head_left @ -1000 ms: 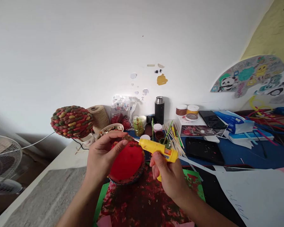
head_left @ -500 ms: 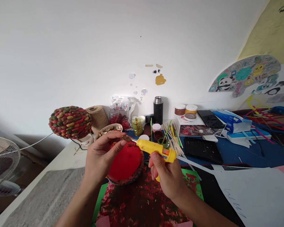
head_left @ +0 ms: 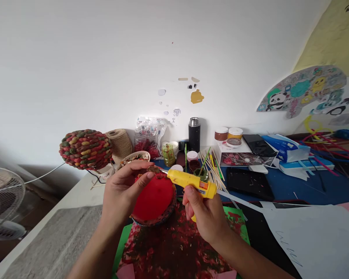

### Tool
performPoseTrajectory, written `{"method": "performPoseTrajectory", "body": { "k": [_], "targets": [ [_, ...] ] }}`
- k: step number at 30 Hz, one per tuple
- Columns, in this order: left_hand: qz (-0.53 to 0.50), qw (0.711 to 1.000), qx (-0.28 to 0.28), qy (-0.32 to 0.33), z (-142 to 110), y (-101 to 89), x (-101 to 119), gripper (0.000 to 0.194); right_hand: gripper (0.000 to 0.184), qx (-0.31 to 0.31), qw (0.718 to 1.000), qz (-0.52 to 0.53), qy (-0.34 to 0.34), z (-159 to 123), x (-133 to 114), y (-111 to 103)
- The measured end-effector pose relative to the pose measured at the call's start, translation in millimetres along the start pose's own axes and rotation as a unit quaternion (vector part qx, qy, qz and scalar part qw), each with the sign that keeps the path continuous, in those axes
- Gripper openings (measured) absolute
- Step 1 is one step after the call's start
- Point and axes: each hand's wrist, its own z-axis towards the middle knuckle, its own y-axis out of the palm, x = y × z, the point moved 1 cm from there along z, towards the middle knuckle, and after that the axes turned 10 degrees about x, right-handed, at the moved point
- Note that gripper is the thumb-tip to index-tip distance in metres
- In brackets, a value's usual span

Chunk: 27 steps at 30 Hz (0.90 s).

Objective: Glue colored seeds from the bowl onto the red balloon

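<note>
My right hand (head_left: 205, 215) is wrapped round the grip of a yellow hot glue gun (head_left: 189, 182), whose metal nozzle points left. Between the thumb and fingers of my left hand (head_left: 126, 190) is a small brownish piece (head_left: 154, 169), too small to name surely. The nozzle tip is at this piece, touching or nearly so. Beneath them is a round red bowl-like form (head_left: 154, 199) with a dark, decorated rim, partly hidden by my left hand. Under it lies a paint-smeared sheet (head_left: 174, 248) in dark red and brown with green edges.
At the left stand a lamp-like ball of coloured pieces (head_left: 85, 150), a twine spool (head_left: 119, 145) and a fan (head_left: 4, 205). Behind are a black flask (head_left: 194, 135), paint jars (head_left: 194, 164) and wooden sticks (head_left: 212, 168). A black tray (head_left: 248, 184) and white paper (head_left: 314, 232) lie right.
The brownish piece has tilted slightly in my left fingers and shifted a little left. The glue gun stays almost in place, its nozzle still at the piece.
</note>
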Motion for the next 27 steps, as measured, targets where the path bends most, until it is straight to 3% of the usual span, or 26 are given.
{"method": "performPoseTrajectory", "body": {
  "k": [19, 27],
  "targets": [
    [-0.007, 1.000, 0.012, -0.007, -1.6, 4.4, 4.5, 0.043, 0.084, 0.001, 1.000, -0.005, -0.013, 1.0, -0.7, -1.6],
    [-0.002, 1.000, 0.006, -0.002, -3.6, 3.7, 3.9, 0.037, 0.085, -0.004, 1.000, -0.010, -0.011, 0.0, -2.4, -2.0]
  ]
}}
